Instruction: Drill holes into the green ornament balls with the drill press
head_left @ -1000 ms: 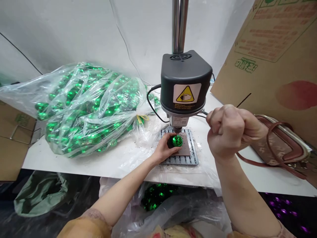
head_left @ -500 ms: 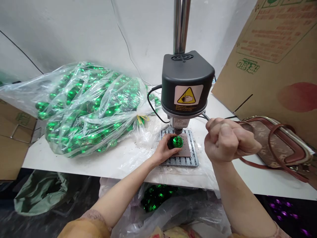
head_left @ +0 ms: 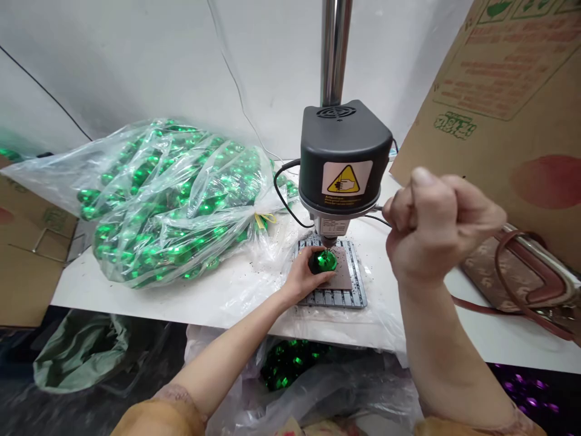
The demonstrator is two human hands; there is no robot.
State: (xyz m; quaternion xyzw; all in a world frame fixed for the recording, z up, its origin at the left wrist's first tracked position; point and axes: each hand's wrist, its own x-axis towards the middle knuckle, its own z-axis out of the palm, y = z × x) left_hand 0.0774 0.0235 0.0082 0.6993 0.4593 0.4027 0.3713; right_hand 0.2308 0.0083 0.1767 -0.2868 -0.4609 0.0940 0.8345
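My left hand (head_left: 307, 274) is curled around a shiny green faceted ball (head_left: 327, 261), thumb and fingers on its sides. Under the ball lies a brown board (head_left: 344, 275) on the slotted metal base (head_left: 361, 290) of a small drill press (head_left: 345, 163). The drill's tip is right above the ball; whether it touches cannot be made out. At the right of the motor housing my right hand (head_left: 438, 227) is closed in a fist around the press's feed lever (head_left: 385, 209), most of which the fingers hide.
A clear plastic bag (head_left: 181, 206) full of green balls fills the table's left side. A brown handbag (head_left: 508, 272) and a large cardboard box (head_left: 494, 109) stand at right. More green balls (head_left: 290, 363) sit in plastic below the table edge. Dark shavings lie around the base.
My right hand has moved up and to the right with the lever. The drill's tip appears slightly higher off the ball. My left hand still holds the ball in place.
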